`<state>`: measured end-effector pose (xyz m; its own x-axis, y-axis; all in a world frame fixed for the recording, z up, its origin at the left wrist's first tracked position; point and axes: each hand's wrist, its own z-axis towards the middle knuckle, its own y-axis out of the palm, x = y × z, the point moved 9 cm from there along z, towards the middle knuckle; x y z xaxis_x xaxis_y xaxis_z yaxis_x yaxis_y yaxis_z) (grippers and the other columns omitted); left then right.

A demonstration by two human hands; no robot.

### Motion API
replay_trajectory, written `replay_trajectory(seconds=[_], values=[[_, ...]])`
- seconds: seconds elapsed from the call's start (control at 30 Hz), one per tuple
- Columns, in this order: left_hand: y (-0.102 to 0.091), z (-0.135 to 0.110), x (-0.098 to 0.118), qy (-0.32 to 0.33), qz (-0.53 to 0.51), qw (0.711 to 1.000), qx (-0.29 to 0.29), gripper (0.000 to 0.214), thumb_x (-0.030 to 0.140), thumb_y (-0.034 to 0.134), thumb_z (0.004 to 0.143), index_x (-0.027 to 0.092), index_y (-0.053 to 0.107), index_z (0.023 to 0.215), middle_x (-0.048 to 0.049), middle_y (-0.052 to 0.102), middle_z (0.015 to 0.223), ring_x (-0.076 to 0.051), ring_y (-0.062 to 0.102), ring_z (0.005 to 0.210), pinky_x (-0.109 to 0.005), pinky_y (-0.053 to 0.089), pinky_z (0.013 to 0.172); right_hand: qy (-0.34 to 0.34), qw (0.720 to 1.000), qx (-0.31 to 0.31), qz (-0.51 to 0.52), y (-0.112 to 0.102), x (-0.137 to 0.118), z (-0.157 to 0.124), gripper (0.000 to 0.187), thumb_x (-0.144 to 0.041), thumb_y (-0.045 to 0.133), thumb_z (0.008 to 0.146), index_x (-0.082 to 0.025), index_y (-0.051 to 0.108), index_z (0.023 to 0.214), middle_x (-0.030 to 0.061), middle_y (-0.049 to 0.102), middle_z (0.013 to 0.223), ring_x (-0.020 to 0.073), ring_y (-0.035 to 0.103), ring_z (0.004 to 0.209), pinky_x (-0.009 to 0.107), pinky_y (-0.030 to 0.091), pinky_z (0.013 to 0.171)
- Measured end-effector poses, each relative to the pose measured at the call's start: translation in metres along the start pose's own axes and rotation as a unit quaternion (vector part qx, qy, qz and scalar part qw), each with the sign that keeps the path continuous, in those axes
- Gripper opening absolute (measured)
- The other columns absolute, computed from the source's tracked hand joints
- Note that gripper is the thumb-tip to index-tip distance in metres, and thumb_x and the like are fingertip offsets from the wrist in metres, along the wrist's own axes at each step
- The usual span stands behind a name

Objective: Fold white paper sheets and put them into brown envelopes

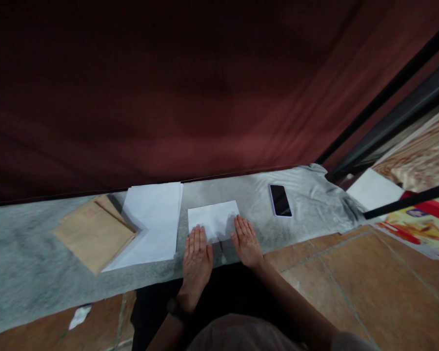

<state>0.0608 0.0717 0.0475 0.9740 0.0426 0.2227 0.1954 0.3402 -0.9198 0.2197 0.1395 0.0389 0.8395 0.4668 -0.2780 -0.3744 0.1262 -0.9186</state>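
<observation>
A folded white sheet of paper (212, 219) lies on a grey cloth (29, 253) spread on the floor. My left hand (196, 258) lies flat with fingers stretched out, its fingertips on the sheet's near left edge. My right hand (246, 241) lies flat too, fingers together, pressing on the sheet's near right corner. Neither hand grips anything.
A stack of white paper (151, 224) lies left of the sheet, and brown envelopes (93, 234) overlap its left side. A dark phone (280, 200) rests on the cloth to the right. A dark red curtain (168, 87) hangs behind. Brown floor tiles (351, 282) and printed sheets (420, 224) lie at right.
</observation>
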Motion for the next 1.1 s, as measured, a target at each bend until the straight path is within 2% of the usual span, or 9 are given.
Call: replay_trajectory(seconds=[0.17,0.27,0.33,0.53,0.67,0.8,0.9,1.0,1.1], values=[[0.028,0.042,0.023,0.061,-0.026,0.997,-0.045,0.06,0.016,0.031,0.099,0.005,0.029,0.159,-0.02,0.038,0.162,-0.028,0.028,0.154,-0.051,0.034,0.123,-0.048,0.997,-0.028,0.048,0.015,-0.038,0.04,0.05,-0.029,0.032,0.108,-0.012,0.044,0.154,0.0134,0.047,0.157,0.0234,0.038,0.15,0.047,0.032,0.123],[0.048,0.059,0.018,0.05,-0.023,0.995,-0.082,0.057,0.014,0.029,0.098,0.002,0.039,0.153,-0.0208,0.042,0.159,-0.029,0.03,0.153,-0.051,0.034,0.123,-0.045,0.997,-0.036,0.047,0.026,-0.041,0.057,0.048,-0.029,0.033,0.108,-0.011,0.051,0.149,0.0143,0.05,0.155,0.0231,0.042,0.148,0.045,0.031,0.124],[0.055,0.065,0.01,0.04,-0.018,0.995,-0.087,0.056,0.017,0.029,0.1,0.001,0.042,0.151,-0.0212,0.043,0.158,-0.029,0.031,0.153,-0.05,0.033,0.123,-0.042,0.998,-0.03,0.04,0.03,-0.036,0.062,0.048,-0.031,0.036,0.108,-0.011,0.052,0.148,0.0146,0.051,0.154,0.0243,0.044,0.146,0.045,0.032,0.124],[0.051,0.068,-0.017,0.007,0.002,0.998,-0.054,0.059,0.029,0.03,0.102,-0.001,0.04,0.152,-0.0228,0.039,0.16,-0.029,0.03,0.153,-0.049,0.031,0.124,-0.021,1.0,0.019,0.004,0.03,-0.009,0.057,0.052,-0.036,0.038,0.108,-0.01,0.046,0.152,0.0149,0.048,0.156,0.0267,0.043,0.146,0.046,0.033,0.122],[0.043,0.066,-0.032,-0.028,0.011,0.999,-0.038,0.059,0.031,0.029,0.102,0.001,0.042,0.152,-0.0223,0.041,0.159,-0.028,0.031,0.153,-0.049,0.029,0.124,0.002,1.0,0.022,-0.021,0.025,0.01,0.056,0.051,-0.035,0.04,0.108,-0.008,0.047,0.151,0.0164,0.048,0.156,0.0289,0.044,0.146,0.048,0.033,0.121],[0.033,0.065,-0.036,-0.049,0.019,0.998,-0.017,0.059,0.03,0.031,0.102,0.0,0.042,0.151,-0.0245,0.041,0.158,-0.032,0.032,0.152,-0.054,0.027,0.124,0.033,0.999,0.023,-0.02,0.021,0.018,0.061,0.051,-0.036,0.038,0.108,-0.006,0.052,0.148,0.0179,0.052,0.152,0.0309,0.047,0.143,0.051,0.034,0.121],[0.033,0.071,-0.024,-0.029,0.017,0.999,-0.022,0.059,0.029,0.031,0.101,0.003,0.039,0.153,-0.0224,0.039,0.16,-0.031,0.03,0.153,-0.053,0.026,0.124,0.038,0.999,0.016,0.002,0.025,0.009,0.071,0.052,-0.036,0.034,0.109,-0.008,0.052,0.148,0.0169,0.052,0.152,0.0291,0.047,0.144,0.049,0.036,0.12],[0.046,0.081,-0.006,0.019,0.005,0.998,-0.066,0.057,0.022,0.032,0.099,0.005,0.04,0.153,-0.0184,0.041,0.16,-0.028,0.029,0.154,-0.049,0.028,0.125,-0.009,0.999,-0.012,0.03,0.035,-0.015,0.083,0.049,-0.032,0.034,0.108,-0.012,0.052,0.149,0.0136,0.052,0.153,0.025,0.046,0.145,0.045,0.036,0.121],[0.059,0.089,0.003,0.044,0.006,0.994,-0.102,0.058,0.014,0.031,0.096,0.003,0.041,0.153,-0.0193,0.042,0.16,-0.027,0.029,0.154,-0.049,0.029,0.124,-0.054,0.997,-0.031,0.04,0.042,-0.034,0.089,0.047,-0.027,0.035,0.107,-0.015,0.051,0.15,0.0122,0.054,0.152,0.0229,0.046,0.145,0.044,0.036,0.121]])
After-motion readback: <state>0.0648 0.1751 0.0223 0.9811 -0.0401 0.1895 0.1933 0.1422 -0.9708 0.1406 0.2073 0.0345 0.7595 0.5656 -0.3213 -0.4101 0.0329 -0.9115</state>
